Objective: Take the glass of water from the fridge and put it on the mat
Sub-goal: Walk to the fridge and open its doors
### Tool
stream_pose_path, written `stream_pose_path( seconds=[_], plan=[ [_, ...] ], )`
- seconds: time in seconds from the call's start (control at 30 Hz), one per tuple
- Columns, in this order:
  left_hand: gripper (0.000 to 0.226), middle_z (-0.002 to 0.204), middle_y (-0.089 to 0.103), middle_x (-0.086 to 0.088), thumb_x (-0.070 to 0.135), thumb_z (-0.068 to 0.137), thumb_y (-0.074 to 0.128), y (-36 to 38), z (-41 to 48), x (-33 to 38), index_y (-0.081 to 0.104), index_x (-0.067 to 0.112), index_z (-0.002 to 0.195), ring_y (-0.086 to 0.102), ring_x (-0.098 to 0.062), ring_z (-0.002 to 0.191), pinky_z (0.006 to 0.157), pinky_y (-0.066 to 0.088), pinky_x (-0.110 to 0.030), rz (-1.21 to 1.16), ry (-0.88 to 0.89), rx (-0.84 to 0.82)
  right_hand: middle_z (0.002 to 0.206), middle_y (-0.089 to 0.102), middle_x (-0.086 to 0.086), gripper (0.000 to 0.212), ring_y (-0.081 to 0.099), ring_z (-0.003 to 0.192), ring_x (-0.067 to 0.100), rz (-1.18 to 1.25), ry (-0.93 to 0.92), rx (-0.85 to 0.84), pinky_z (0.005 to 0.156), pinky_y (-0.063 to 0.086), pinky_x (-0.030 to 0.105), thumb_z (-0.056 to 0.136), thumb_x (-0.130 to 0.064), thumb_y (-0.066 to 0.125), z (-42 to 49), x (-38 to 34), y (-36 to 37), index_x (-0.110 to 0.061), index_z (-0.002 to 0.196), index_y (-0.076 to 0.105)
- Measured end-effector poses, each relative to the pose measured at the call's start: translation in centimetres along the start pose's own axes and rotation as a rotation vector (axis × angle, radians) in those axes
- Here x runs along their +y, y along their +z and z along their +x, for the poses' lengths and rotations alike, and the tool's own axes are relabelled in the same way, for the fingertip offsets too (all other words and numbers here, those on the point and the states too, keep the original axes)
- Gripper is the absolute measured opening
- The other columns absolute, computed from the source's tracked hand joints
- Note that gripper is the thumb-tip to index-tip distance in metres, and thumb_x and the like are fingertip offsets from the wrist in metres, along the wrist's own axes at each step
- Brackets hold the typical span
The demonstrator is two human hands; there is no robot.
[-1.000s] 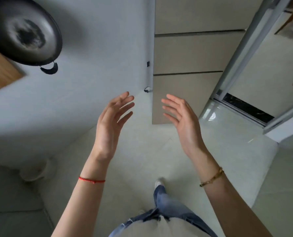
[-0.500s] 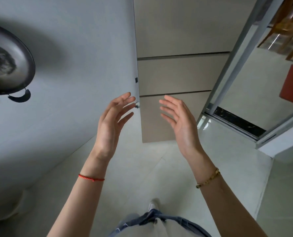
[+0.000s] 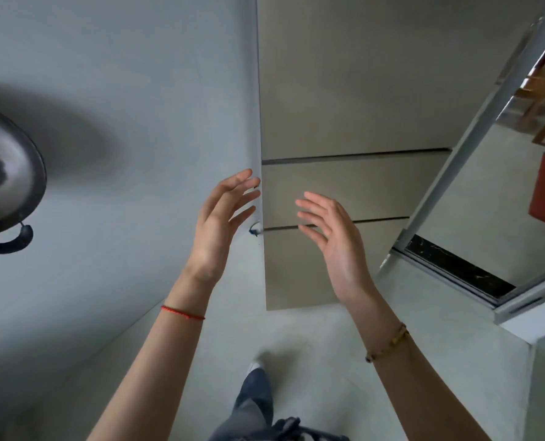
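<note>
Glass and mat lie out of sight; only the closed beige fridge (image 3: 344, 90) shows, its top cut off by the frame and its doors split by two dark seams. Both hands are raised before it, empty, fingers spread and loose: the left hand (image 3: 220, 224) with fingertips at the fridge's left edge, the right hand (image 3: 335, 240) in front of the middle panel, touching nothing that can be made out. A small dark fitting beside the left hand is too blurred to identify. On the grey wall (image 3: 121, 106) at left hangs a wok (image 3: 4, 189), half cut off. Pale floor tiles (image 3: 312, 345) run below; a sliding door frame (image 3: 474, 132) stands at right.
</note>
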State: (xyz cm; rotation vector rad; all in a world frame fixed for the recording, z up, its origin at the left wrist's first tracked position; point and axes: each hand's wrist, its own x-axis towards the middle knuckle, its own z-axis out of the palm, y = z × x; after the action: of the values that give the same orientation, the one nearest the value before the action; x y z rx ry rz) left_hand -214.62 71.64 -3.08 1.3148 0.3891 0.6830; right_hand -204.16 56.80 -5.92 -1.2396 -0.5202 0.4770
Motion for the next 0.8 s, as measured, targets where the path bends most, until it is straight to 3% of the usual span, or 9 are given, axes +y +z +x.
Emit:
stream_pose_path(
  seconds=[0.2, 0.33, 0.57, 0.7, 0.8],
  plan=[
    [0.030, 0.131, 0.071, 0.002, 0.023, 0.103, 0.049, -0.6, 9.1, -0.3, 0.065, 0.019, 0.128, 0.066, -0.016, 0.124, 0.109, 0.050, -0.037, 0.024, -0.011, -0.034, 0.123, 0.072, -0.004, 0.040, 0.068, 0.117, 0.010, 0.006, -0.016, 0.071, 0.097, 0.054, 0.027, 0.094, -0.048, 0.041, 7.3, 1.3, 1.7, -0.028, 0.119, 0.065],
    [0.038, 0.144, 0.059, 0.000, 0.015, 0.101, 0.053, -0.5, 14.6, -0.4, 0.055, 0.020, 0.139, 0.057, -0.018, 0.133, 0.115, 0.045, -0.040, 0.131, 0.022, -0.018, 0.120, 0.075, -0.007, 0.039, 0.069, 0.117, 0.010, 0.007, -0.014, 0.124, 0.093, 0.056, 0.024, 0.094, -0.048, 0.041, 11.3, 2.3, 2.5, -0.029, 0.118, 0.067],
    [0.053, 0.151, 0.048, 0.000, 0.019, 0.100, 0.060, 0.6, 22.9, -1.2, 0.041, 0.021, 0.149, 0.051, -0.020, 0.136, 0.105, 0.042, -0.026, 0.280, 0.064, -0.064, 0.116, 0.076, -0.013, 0.036, 0.070, 0.113, 0.004, -0.024, -0.028, 0.213, 0.101, 0.053, 0.027, 0.094, -0.050, 0.043, 15.5, 3.5, 3.2, -0.036, 0.113, 0.069],
    [0.051, 0.146, 0.051, -0.004, 0.017, 0.097, 0.064, 1.5, 24.9, -1.8, 0.045, 0.017, 0.145, 0.053, -0.023, 0.133, 0.113, 0.044, -0.037, 0.280, 0.079, -0.032, 0.116, 0.076, -0.010, 0.037, 0.070, 0.114, 0.007, -0.026, -0.043, 0.240, 0.104, 0.053, 0.031, 0.096, -0.047, 0.041, 16.6, 3.7, 3.5, -0.033, 0.115, 0.069],
    [0.058, 0.143, 0.051, -0.004, 0.017, 0.097, 0.064, 1.6, 25.7, -1.9, 0.040, 0.016, 0.149, 0.053, -0.022, 0.133, 0.112, 0.044, -0.037, 0.274, 0.065, -0.015, 0.119, 0.075, -0.006, 0.039, 0.069, 0.115, 0.009, -0.026, -0.055, 0.246, 0.104, 0.053, 0.032, 0.095, -0.047, 0.040, 16.8, 3.7, 3.9, -0.031, 0.116, 0.068]
  ],
)
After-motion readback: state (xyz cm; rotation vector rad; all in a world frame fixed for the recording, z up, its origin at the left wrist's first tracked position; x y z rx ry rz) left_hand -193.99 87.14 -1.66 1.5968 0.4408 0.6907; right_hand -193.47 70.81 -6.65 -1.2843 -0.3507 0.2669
